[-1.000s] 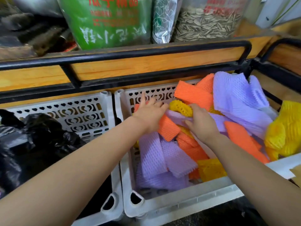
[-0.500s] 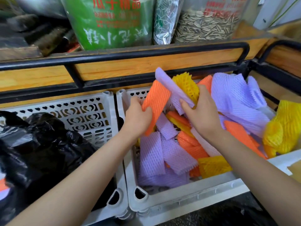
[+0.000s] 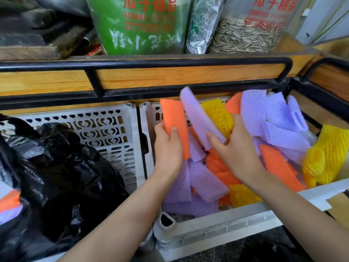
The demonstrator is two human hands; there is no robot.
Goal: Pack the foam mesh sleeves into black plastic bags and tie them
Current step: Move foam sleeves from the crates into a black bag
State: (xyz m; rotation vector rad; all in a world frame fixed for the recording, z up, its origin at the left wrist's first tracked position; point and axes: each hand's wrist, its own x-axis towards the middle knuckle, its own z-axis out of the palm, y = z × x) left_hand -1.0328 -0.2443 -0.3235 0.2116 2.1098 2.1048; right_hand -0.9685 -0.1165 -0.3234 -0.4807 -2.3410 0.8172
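Wooden shelf [image 3: 170,78] behind, two crates below; sleeves [image 3: 204,178] piled in the right crate [image 3: 217,225]; left hand [image 3: 168,146] wraps an orange sleeve [image 3: 174,120], right hand [image 3: 236,148] pinches a purple one [image 3: 198,114], probably bunching a handful; bag [image 3: 62,167] sits in the left crate [image 3: 105,125], so it's a short carry.

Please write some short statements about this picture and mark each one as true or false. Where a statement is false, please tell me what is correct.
1. The left hand grips an orange sleeve. True.
2. The right hand is empty. False: it holds a purple sleeve.
3. The black bag lies in the left crate. True.
4. The right crate holds only purple sleeves. False: it also holds orange and yellow ones.
5. A clear bag of striped seeds stands on the shelf above the crates. True.
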